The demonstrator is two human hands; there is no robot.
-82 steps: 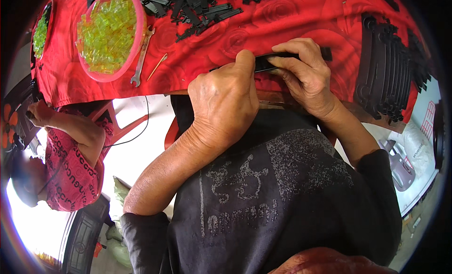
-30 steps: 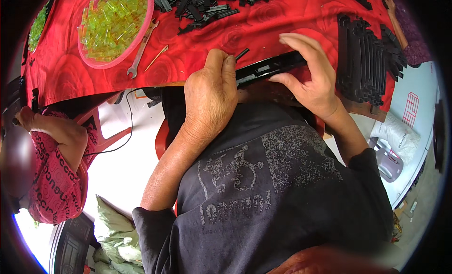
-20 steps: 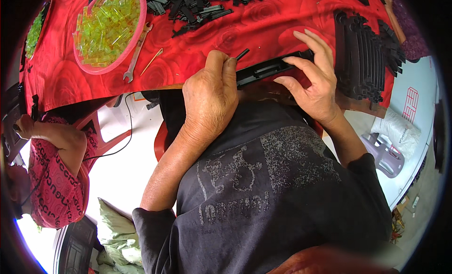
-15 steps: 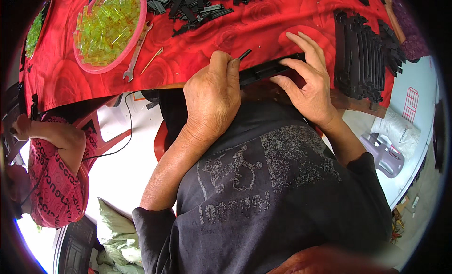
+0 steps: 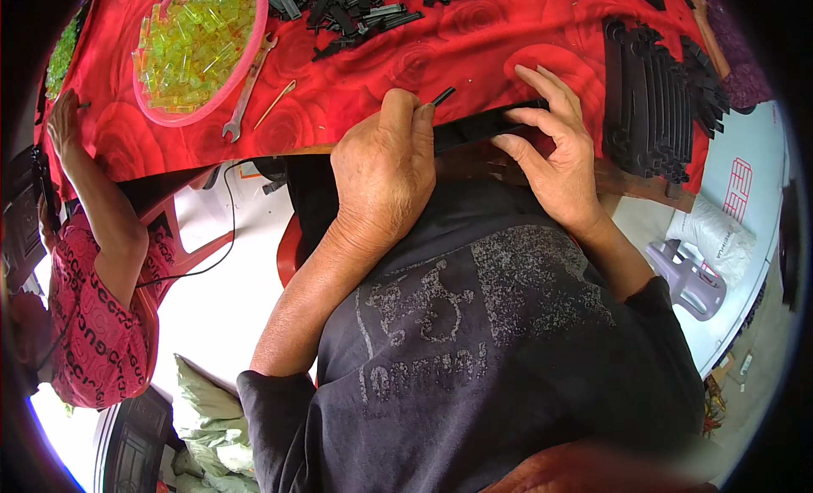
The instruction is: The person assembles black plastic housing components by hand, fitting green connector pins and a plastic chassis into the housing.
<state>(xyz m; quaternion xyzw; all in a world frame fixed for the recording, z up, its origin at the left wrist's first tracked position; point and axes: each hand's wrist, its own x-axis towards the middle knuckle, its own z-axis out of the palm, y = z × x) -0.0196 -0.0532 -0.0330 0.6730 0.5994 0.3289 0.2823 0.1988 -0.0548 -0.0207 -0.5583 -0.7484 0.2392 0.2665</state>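
At the table's near edge, a long black plastic strip (image 5: 470,130) spans the gap between my hands. My left hand (image 5: 383,167) is closed at the strip's left end, and a thin black rod (image 5: 443,96) pokes out above its thumb; the rest of that rod is hidden in the fist. My right hand (image 5: 555,146) pinches the strip's right end between thumb and index finger, its other fingers raised and spread. Several long black strips (image 5: 648,103) lie side by side on the red cloth, right of my right hand.
On the red tablecloth (image 5: 339,95) stand a pink basin (image 5: 259,44) of yellow-green clear pieces, a wrench (image 5: 247,95), a thin wooden stick (image 5: 275,104) and a heap of small black parts (image 5: 356,10). A co-worker's arm (image 5: 106,188) reaches the table at left; another person's arm (image 5: 710,36) is at far right.
The co-worker at left has raised an arm up to the table's edge. The strip has turned slightly between my hands, which stay nearly in place.
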